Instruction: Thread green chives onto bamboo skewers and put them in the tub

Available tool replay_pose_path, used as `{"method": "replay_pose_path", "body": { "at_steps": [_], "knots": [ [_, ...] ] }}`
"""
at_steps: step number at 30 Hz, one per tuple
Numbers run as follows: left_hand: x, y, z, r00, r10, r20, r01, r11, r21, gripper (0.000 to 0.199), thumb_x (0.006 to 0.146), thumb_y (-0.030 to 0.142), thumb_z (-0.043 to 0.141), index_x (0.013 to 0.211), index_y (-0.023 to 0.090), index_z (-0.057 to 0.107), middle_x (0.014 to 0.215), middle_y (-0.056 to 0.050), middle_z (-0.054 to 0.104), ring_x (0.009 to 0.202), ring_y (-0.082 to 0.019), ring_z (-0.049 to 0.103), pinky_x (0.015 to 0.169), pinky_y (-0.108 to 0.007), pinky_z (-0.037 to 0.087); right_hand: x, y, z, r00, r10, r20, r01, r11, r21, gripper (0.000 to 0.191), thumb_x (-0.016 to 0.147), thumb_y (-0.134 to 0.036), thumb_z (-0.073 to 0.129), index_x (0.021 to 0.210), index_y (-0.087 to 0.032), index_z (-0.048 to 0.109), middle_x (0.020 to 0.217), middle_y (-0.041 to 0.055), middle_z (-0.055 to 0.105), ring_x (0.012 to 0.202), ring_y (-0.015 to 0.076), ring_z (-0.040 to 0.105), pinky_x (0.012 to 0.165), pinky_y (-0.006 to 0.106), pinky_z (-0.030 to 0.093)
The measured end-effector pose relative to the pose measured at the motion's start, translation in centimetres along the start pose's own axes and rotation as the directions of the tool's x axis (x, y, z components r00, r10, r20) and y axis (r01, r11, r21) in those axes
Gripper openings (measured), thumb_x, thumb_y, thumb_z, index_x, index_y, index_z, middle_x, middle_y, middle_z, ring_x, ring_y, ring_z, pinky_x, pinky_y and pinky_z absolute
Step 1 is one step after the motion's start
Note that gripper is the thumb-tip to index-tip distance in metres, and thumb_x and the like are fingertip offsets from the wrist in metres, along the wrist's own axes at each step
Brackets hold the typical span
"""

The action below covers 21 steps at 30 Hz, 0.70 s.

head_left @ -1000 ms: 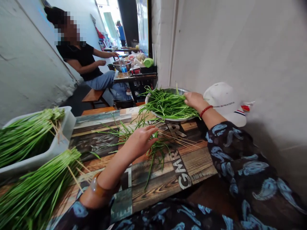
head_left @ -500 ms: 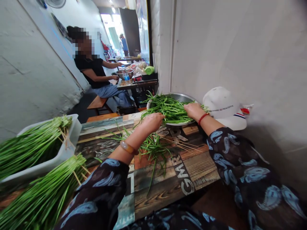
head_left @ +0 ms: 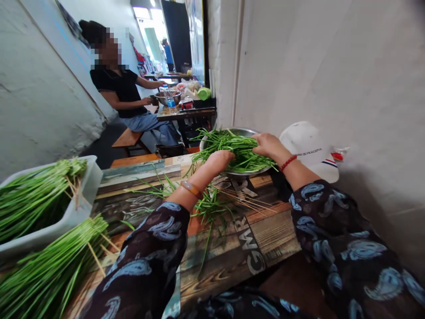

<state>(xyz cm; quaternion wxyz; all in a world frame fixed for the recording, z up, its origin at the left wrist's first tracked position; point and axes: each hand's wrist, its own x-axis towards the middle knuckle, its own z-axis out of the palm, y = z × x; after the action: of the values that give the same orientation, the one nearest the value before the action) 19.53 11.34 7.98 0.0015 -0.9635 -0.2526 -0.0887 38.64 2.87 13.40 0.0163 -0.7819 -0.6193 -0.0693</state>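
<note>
A round metal bowl heaped with long green stalks stands at the far edge of the table. My right hand is closed on stalks at the bowl's right side. At the bowl's front left, my left hand has its fingers closed near the stalks; what they hold, if anything, is hidden. Loose green stalks and several thin wooden sticks lie on the patterned table in front of the bowl.
Skewered green bundles fill a white tub at the left, and another bundle lies before it. A white cap sits right of the bowl, near the wall. Beyond, a seated person is at another table.
My left hand has moved right and slightly up, closer over the bowl's front edge. My right hand has risen slightly at the bowl's right side. The view has shifted a little.
</note>
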Motion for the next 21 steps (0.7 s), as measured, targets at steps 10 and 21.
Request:
{"method": "replay_pose_path", "body": {
  "at_steps": [10, 21],
  "knots": [
    [3.0, 3.0, -0.5, 0.853, 0.125, -0.506, -0.335, 0.876, -0.348, 0.062, 0.084, 0.017, 0.062, 0.143, 0.012, 0.042, 0.155, -0.019, 0.039, 0.141, -0.025, 0.042, 0.118, -0.042, 0.034, -0.3, -0.4, 0.6, 0.998, -0.053, -0.024, 0.056, 0.985, 0.161, 0.039, 0.078, -0.026, 0.066, 0.114, -0.010, 0.069, 0.108, 0.0182, 0.073, 0.102, 0.0315, 0.067, 0.084, 0.037, 0.049],
    [3.4, 2.3, 4.1, 0.942, 0.032, -0.335, -0.163, 0.914, -0.372, 0.071, 0.073, 0.017, 0.066, 0.142, 0.017, 0.048, 0.129, -0.014, 0.065, 0.122, -0.030, 0.059, 0.115, -0.050, 0.031, -2.2, -0.5, 0.8, 0.980, -0.197, 0.031, 0.163, 0.880, 0.445, 0.035, 0.083, -0.031, 0.066, 0.112, -0.013, 0.073, 0.099, 0.0085, 0.076, 0.089, 0.0226, 0.069, 0.077, 0.031, 0.054]
  ]
}}
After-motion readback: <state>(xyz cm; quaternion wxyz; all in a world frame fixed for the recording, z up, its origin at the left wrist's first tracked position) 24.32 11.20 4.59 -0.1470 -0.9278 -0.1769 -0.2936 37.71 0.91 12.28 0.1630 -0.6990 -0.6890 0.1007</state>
